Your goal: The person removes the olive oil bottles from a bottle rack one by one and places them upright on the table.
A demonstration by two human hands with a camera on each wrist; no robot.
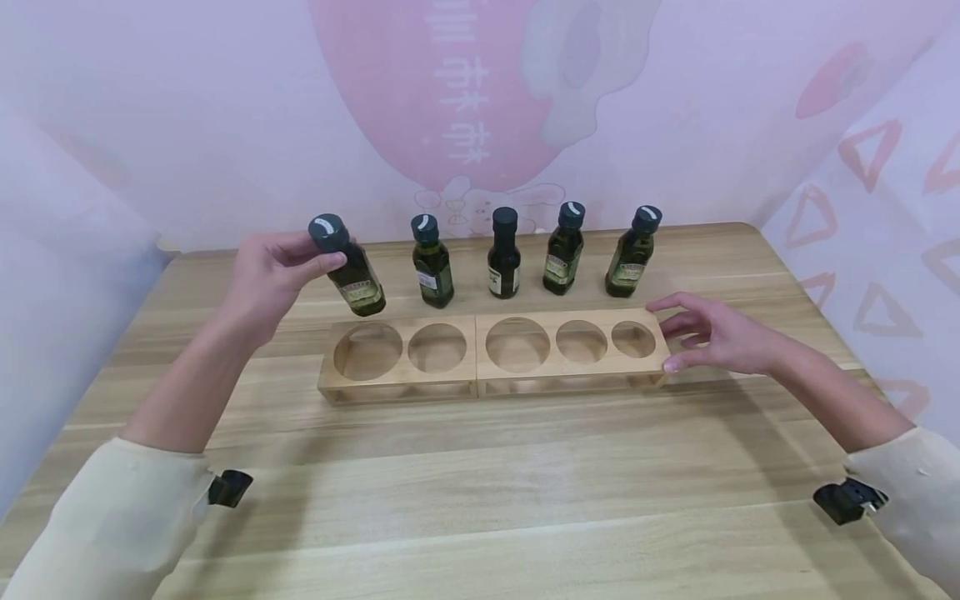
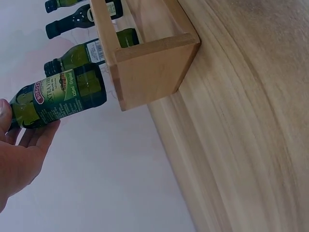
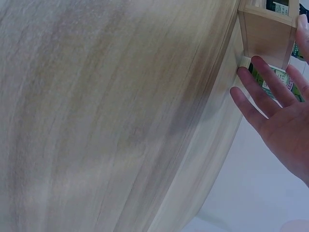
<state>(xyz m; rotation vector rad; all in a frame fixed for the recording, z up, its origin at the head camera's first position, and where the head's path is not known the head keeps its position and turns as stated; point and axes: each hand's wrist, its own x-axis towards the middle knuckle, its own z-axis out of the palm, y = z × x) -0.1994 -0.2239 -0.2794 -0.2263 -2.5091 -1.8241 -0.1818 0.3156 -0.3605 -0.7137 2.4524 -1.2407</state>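
My left hand holds a small dark green olive oil bottle by its upper part, thumb and fingers around it. The bottle is tilted, its base just behind the left end of a light wooden rack. In the left wrist view its label reads extra virgin. The rack has a row of several round holes of differing sizes, with nothing standing in them. At its right end is my right hand, fingers spread and mostly straight, with the thumb at the front corner and the index fingertip at the back corner.
Behind the rack stand a green bottle, a slimmer dark bottle and two more oil bottles, one beside the other. All are on the wooden table. A printed pale wall rises at the back edge.
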